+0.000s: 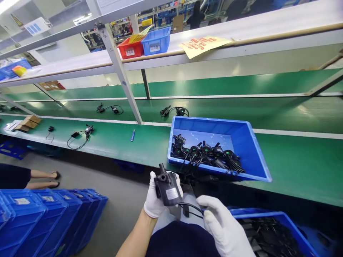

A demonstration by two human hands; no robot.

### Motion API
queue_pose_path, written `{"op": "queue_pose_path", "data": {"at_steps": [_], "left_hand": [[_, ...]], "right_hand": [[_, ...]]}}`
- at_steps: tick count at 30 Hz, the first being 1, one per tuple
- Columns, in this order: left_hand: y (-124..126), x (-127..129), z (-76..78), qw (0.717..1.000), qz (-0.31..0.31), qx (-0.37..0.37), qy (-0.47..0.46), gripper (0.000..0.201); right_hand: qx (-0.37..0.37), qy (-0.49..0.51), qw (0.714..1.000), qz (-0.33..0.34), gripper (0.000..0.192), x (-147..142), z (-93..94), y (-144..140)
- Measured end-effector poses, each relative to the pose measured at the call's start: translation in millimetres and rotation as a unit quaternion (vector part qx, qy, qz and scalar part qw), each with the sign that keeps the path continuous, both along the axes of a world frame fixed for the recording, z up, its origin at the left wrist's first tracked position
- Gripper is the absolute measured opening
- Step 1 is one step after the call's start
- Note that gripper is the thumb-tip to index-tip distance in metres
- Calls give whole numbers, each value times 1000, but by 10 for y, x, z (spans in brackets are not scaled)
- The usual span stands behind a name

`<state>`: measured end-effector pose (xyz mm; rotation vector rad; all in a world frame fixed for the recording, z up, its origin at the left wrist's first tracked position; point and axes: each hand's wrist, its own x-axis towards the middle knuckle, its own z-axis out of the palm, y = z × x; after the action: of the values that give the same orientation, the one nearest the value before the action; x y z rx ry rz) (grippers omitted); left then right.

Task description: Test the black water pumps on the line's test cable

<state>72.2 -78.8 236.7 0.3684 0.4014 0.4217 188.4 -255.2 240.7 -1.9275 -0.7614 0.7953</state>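
Boxy black plastic pump (168, 188) in white-gloved left hand (157, 200)

White, seemingly knit gloves on left hand (157, 203) and right hand (223, 228), forearms bare, dark navy clothing.

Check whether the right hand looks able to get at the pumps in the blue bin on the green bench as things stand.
Probably yes. The blue bin is open-topped, just ahead of the right hand, nothing between; but that hand holds the cable of the pump in the left hand.
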Motion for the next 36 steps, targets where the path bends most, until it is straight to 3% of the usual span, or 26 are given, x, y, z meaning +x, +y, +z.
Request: {"op": "queue_pose_path", "data": {"at_steps": [2, 3, 6, 9, 11, 13, 19, 25, 28, 32, 36], "left_hand": [[-51, -110, 53, 984, 39, 159, 74, 76], [-81, -157, 87, 959, 56, 258, 107, 78], [-170, -240, 186, 831, 85, 523, 169, 99], [-241, -229, 231, 726, 114, 652, 188, 113], [-279, -188, 239, 696, 131, 679, 194, 118], [-313, -133, 257, 701, 136, 670, 203, 119], [-412, 98, 448, 809, 137, 528, 218, 108], [-548, 285, 530, 825, 104, 498, 248, 121], [-565, 311, 540, 847, 102, 459, 248, 128], [-472, 305, 562, 902, 83, 366, 215, 99], [-395, 261, 563, 929, 51, 286, 228, 79]], "right_hand": [[18, 33, 999, 13, 45, 30, 134, 4], [30, 50, 998, 34, 49, 46, 193, 27], [70, 78, 988, 111, 61, 113, 325, 120], [105, 63, 978, 170, 68, 212, 405, 173], [120, 41, 974, 189, 70, 285, 442, 172], [117, 24, 973, 196, 70, 360, 471, 157], [100, 22, 976, 192, 59, 628, 487, 151], [93, 89, 987, 97, 59, 836, 402, 200], [55, 218, 973, 47, 63, 856, 427, 230], [-2, 364, 931, -32, 65, 894, 527, 331], [-11, 414, 910, -36, 69, 954, 557, 459]]}}
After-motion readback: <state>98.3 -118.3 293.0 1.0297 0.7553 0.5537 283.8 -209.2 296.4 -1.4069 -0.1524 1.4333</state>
